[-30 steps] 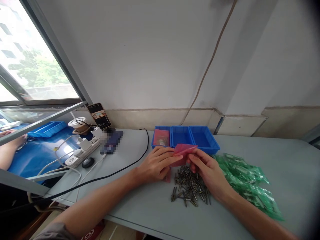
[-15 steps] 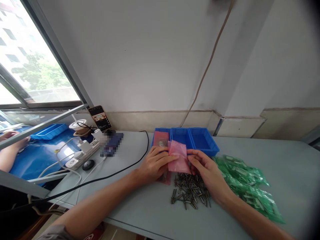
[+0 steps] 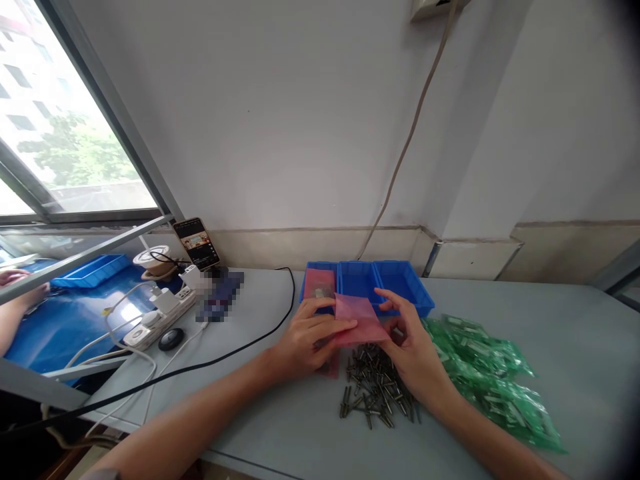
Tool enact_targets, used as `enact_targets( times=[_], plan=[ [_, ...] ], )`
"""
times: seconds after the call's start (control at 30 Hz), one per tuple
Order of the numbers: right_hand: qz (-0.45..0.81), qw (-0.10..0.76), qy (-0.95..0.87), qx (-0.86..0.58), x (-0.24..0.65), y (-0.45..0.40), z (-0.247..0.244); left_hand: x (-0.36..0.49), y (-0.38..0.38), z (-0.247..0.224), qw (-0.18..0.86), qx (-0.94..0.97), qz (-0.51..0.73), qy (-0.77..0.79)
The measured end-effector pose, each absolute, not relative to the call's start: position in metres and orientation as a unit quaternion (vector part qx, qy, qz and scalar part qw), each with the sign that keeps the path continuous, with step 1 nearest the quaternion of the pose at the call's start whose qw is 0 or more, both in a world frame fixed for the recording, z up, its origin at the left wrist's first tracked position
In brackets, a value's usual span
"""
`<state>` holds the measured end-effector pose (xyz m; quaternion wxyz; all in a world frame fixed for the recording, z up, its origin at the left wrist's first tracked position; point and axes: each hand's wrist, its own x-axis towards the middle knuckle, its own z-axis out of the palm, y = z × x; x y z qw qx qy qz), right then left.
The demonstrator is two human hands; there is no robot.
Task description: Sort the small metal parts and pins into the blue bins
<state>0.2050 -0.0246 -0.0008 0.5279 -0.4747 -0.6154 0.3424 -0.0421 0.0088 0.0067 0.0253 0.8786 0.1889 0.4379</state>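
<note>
A small pink plastic bag is held up over the table between my hands. My left hand is closed on the bag's left side, thumb and fingers pressing it. At the lower right corner of the bag, my right hand has its thumb against the film; the index finger is raised away and the other fingers are curled, partly hidden. Below the bag lies a pile of metal rivet-like pins. Another pink bag with small contents lies in the left blue bin, and part of a pink bag shows under my left hand.
More blue bins stand against the wall. Green plastic bags of parts lie at right. At left are a phone, a power strip, a black puck-shaped object and a black cable. Another person's hand shows far left.
My right hand's index finger has lifted off the bag and spread upward. The bag has tilted, its lower right corner drawn out toward my right thumb. The view has shifted slightly.
</note>
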Motion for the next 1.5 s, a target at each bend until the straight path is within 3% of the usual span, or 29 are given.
enact_targets(
  times=[0.17,0.33,0.57,0.73,0.93,1.23,1.5],
  plan=[
    [0.323,0.498,-0.658,-0.463,0.205,-0.025,0.009,-0.041,0.01,0.001,0.016,0.859,0.459,0.225],
    [0.387,0.482,-0.625,-0.477,0.2,-0.031,0.011,-0.037,0.008,0.006,0.008,0.852,0.457,0.253],
    [0.476,0.543,-0.526,-0.45,0.198,-0.027,0.011,-0.044,0.007,0.013,-0.026,0.885,0.417,0.206],
    [0.441,0.549,-0.525,-0.478,0.203,-0.027,0.016,-0.046,0.008,0.016,-0.073,0.917,0.362,0.152],
    [0.461,0.553,-0.525,-0.453,0.202,-0.028,0.013,-0.044,0.012,0.008,-0.075,0.902,0.388,0.172],
    [0.388,0.509,-0.615,-0.46,0.202,-0.031,0.015,-0.044,0.014,0.001,-0.067,0.886,0.426,0.172],
    [0.276,0.502,-0.692,-0.44,0.206,-0.037,0.014,-0.045,0.018,-0.003,0.009,0.88,0.42,0.221]
  ],
)
